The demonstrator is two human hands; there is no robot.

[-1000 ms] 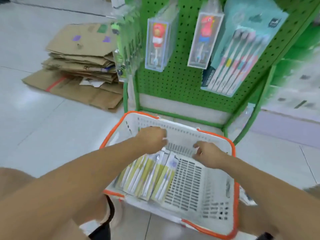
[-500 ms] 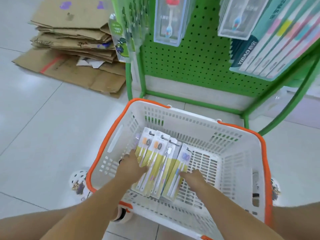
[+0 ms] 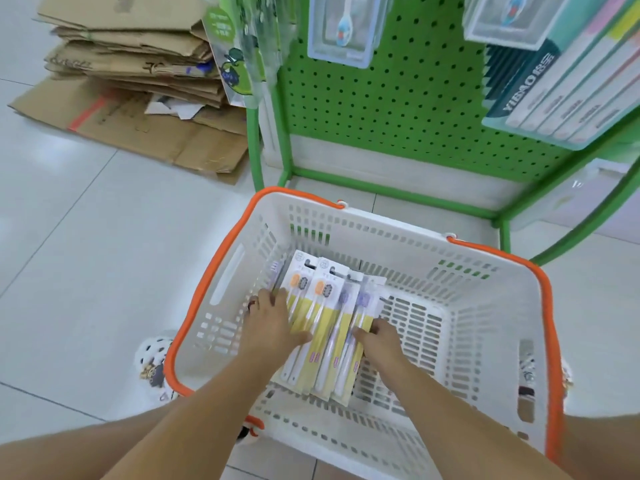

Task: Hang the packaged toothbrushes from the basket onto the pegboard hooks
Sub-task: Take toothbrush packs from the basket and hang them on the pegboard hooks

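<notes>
A white basket [image 3: 485, 306] with an orange rim stands on the floor below the green pegboard [image 3: 398, 98]. Inside it lies a fanned stack of packaged toothbrushes [image 3: 325, 327], yellow and white cards. My left hand [image 3: 270, 323] rests on the stack's left edge, thumb over the packs and fingers curled at the side. My right hand [image 3: 381, 341] grips the right edge of the stack, its fingertips hidden under the packs. Both hands sit low inside the basket.
Clear-boxed toothbrushes [image 3: 341, 29] and a teal multi-pack [image 3: 571, 81] hang on the pegboard. The green rack frame [image 3: 502, 233] stands just behind the basket. Flattened cardboard [image 3: 138, 81] lies stacked on the tiled floor at the left. Patterned shoes [image 3: 152, 362] flank the basket.
Both hands dropped from the basket's far wall to the toothbrush packs and closed in on the stack's two sides. The view tilted down toward the basket.
</notes>
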